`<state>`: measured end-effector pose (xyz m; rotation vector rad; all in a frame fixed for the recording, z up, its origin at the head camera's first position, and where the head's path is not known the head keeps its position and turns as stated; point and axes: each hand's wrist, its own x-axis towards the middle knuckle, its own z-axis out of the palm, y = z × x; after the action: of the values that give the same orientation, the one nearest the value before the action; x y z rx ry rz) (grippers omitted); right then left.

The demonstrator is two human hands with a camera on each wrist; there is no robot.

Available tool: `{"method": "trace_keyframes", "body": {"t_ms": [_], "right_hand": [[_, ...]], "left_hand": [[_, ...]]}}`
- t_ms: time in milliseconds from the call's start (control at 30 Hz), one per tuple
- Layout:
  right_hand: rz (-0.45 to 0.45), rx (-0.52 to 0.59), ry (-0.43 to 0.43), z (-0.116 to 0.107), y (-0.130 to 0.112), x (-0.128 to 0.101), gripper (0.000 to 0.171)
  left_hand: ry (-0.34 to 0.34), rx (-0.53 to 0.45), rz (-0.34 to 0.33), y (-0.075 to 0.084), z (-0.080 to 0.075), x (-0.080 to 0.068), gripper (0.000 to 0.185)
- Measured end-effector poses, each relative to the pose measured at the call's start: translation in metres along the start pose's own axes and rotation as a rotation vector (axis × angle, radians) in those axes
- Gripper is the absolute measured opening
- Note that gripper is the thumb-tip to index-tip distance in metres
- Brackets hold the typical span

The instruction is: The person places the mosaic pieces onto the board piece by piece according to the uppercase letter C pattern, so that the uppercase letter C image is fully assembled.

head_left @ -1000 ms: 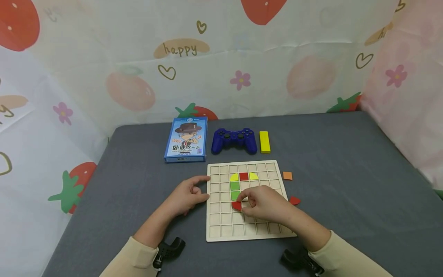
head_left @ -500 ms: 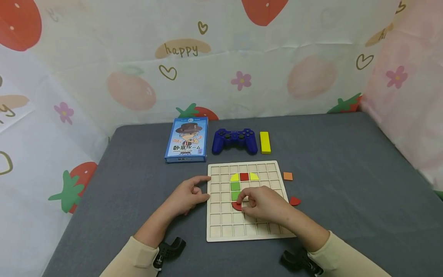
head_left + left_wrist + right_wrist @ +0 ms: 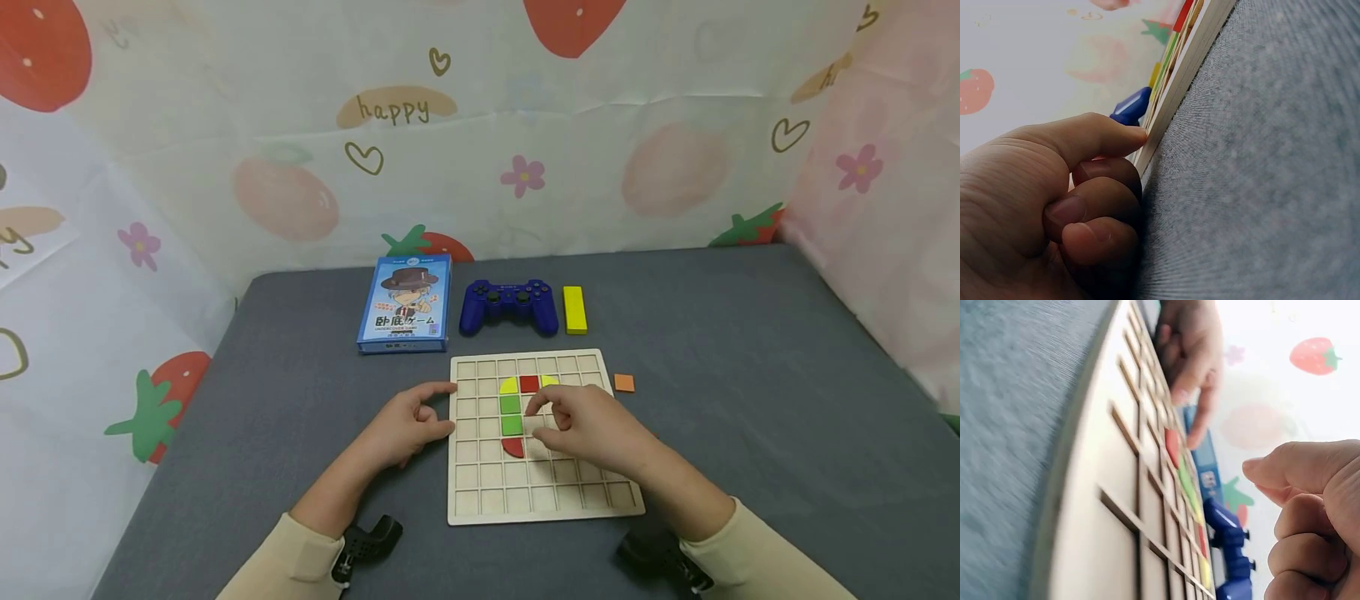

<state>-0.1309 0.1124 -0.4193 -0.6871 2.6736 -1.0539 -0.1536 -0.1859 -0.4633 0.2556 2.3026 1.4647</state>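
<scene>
A wooden grid board (image 3: 472,498) lies on the grey table. My left hand (image 3: 401,425) touches the board's left edge with thumb and index fingertips, its other fingers curled in the left wrist view. Over the board hovers my right hand (image 3: 592,427), thumb and index finger apart with nothing between them. Just left of its fingertips, a red quarter-round tile (image 3: 513,448) sits in a cell below two green tiles (image 3: 511,414). Farther up are a yellow quarter-round tile (image 3: 508,386), a red square tile (image 3: 529,384) and a second yellow tile (image 3: 549,381), partly hidden by the right hand.
Behind the board stand a blue game box (image 3: 405,304), a dark blue game controller (image 3: 509,307) and a yellow block (image 3: 574,310). An orange square tile (image 3: 624,382) lies right of the board. A patterned cloth (image 3: 450,183) hangs behind the table.
My right hand has let go of the red quarter-round tile, which stays in its cell, and risen to the right. Its arm now covers another red tile beside the board. The left hand stays put.
</scene>
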Motion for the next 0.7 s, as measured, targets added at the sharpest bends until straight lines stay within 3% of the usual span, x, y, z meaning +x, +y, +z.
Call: {"method": "trace_keyframes", "body": {"t_ms": [333,700], "right_hand": [[0.069,0.030,0.082,-0.029,0.007,-0.002,0.030],[0.164,0.096,0.140,-0.064,0.033,-0.007,0.034]], "left_hand": [[0.007,0.013,-0.001,-0.001,0.000,0.001,0.059],[0.013,0.020,-0.019,0.001,0.001,0.001,0.059]]}}
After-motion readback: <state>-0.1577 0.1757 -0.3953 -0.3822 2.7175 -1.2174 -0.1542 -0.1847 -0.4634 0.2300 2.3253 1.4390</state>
